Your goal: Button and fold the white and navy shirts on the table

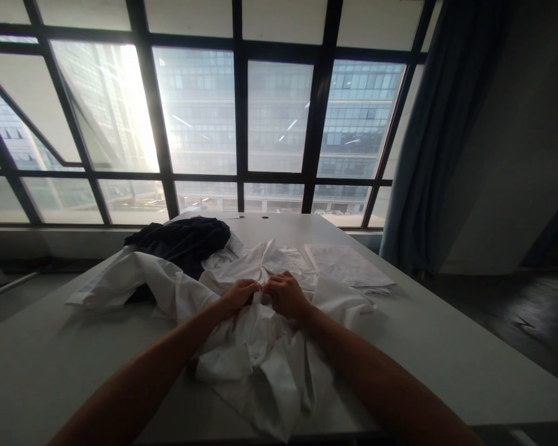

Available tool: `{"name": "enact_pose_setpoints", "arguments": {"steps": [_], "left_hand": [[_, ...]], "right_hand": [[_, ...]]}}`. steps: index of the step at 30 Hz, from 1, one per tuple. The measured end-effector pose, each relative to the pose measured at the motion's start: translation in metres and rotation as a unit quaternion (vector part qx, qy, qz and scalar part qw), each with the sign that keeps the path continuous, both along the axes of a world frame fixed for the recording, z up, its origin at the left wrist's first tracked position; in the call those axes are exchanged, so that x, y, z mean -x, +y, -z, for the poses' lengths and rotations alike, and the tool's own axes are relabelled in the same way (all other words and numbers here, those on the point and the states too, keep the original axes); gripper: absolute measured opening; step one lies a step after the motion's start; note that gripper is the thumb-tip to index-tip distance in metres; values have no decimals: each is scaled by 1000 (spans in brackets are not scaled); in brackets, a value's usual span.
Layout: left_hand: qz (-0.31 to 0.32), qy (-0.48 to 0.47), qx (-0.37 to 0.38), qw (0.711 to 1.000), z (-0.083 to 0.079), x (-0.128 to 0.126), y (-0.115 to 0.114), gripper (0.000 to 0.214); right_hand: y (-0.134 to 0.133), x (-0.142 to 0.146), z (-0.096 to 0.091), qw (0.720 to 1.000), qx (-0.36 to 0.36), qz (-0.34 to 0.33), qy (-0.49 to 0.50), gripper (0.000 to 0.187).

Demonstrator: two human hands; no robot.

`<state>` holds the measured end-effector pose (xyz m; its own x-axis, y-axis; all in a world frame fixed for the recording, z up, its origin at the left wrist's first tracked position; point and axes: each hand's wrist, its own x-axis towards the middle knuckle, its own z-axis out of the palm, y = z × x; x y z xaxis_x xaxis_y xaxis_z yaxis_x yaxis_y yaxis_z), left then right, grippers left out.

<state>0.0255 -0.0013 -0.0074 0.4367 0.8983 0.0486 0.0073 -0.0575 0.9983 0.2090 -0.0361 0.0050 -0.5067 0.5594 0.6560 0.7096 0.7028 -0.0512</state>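
A white shirt point(260, 337) lies spread and rumpled on the white table, one sleeve point(153, 272) stretched out to the left. Over its middle, my left hand point(239, 296) pinches the fabric between thumb and fingers. My right hand point(286, 294) is closed on the same cloth just beside it, the fingertips of both hands almost meeting. Whether a button sits between them is too small to tell. The lower part of the shirt falls in loose folds toward the near table edge.
A dark garment point(181, 241) is heaped at the back left, partly against the shirt. Flat folded white cloth point(346, 266) lies to the right. The white table point(446, 353) reaches toward large windows point(279, 118); a blue curtain point(428, 142) hangs at the right.
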Motion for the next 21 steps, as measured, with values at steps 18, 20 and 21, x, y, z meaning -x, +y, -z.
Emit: {"name": "enact_pose_setpoints", "arguments": {"steps": [18, 20, 21], "left_hand": [[-36, 0, -19, 999, 5, -10, 2, 44], [-26, -27, 7, 999, 4, -10, 1, 42], [-22, -41, 20, 999, 3, -10, 1, 41]], "right_hand": [[3, -1, -4, 999, -24, 7, -42, 19], [5, -2, -4, 997, -51, 2, -66, 18], [5, -3, -4, 995, -65, 2, -77, 17]]}}
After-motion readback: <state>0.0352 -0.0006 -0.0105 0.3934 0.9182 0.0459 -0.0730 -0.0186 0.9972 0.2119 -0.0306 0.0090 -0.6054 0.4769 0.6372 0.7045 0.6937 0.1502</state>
